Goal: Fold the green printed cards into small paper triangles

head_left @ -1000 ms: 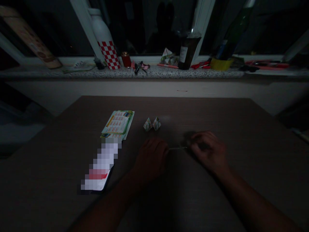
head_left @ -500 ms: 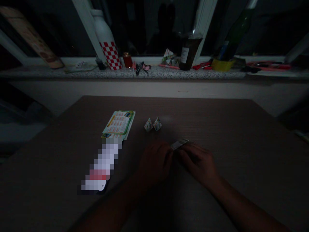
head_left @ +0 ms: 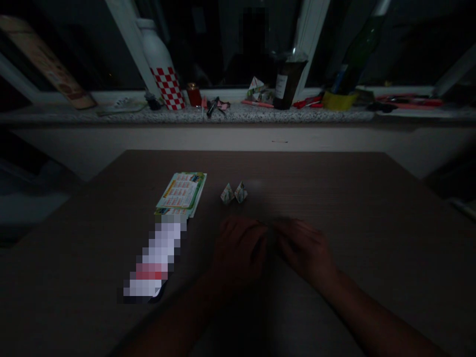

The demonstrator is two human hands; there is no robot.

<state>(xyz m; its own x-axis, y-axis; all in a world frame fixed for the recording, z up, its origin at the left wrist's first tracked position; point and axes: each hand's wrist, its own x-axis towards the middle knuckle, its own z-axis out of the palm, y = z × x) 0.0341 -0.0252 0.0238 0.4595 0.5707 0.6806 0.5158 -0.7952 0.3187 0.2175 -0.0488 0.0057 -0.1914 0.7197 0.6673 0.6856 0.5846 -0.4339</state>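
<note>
Low over the table's middle, my left hand (head_left: 241, 245) and my right hand (head_left: 303, 248) are close together with their fingertips curled inward. Both are closed on a small folded piece of paper, which is almost wholly hidden between the fingers and very dark. Just beyond my left hand stand two small pointed folded-paper pieces (head_left: 234, 193), side by side. To the left lies a stack of printed leaflets (head_left: 181, 191) with green borders. A phone (head_left: 156, 260) with a lit, blurred-out screen lies below the stack, its top end against it.
The brown table (head_left: 334, 188) ends at a wall under a stone windowsill (head_left: 241, 115). On the sill stand a red-and-white checked bottle (head_left: 167, 82), a small red jar (head_left: 193, 94), a dark drink cup (head_left: 288, 82) and a green bottle (head_left: 359, 54).
The piece of paper, whose pale face showed between my fingertips before, has turned or folded nearly out of sight. My hands have barely moved; the view has shifted slightly.
</note>
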